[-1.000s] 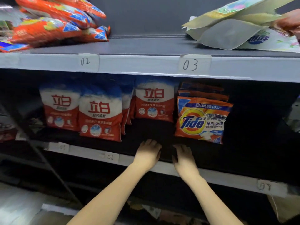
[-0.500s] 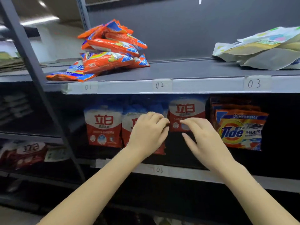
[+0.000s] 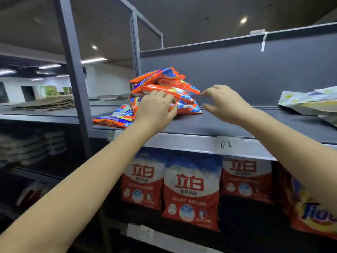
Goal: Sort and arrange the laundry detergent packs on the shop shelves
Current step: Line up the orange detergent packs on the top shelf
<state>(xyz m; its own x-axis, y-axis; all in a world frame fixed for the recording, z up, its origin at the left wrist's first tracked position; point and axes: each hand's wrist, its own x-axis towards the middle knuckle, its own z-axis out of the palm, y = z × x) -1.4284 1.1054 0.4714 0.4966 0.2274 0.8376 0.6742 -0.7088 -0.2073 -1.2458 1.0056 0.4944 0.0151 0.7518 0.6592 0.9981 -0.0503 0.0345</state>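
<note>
A loose pile of orange and blue detergent packs (image 3: 171,83) lies on the upper shelf (image 3: 228,125), left of the label 02 (image 3: 226,144). My left hand (image 3: 155,108) is at the pile's front, fingers curled over one orange pack and thumb below it. My right hand (image 3: 224,105) hovers just right of the pile with its fingers spread and bent, touching nothing. On the shelf below stand red and white detergent packs (image 3: 191,189) in a row, with an orange Tide pack (image 3: 313,216) to their right, partly behind my right forearm.
Pale green and white pouches (image 3: 310,101) lie at the upper shelf's right end. A grey upright post (image 3: 73,70) stands left of the pile. The grey back panel (image 3: 255,70) closes the shelf behind. Label 05 (image 3: 145,233) marks the lower shelf edge.
Both hands rose from the lower shelf's front edge to the upper shelf. My left hand reached the orange pile and my view tilted upward.
</note>
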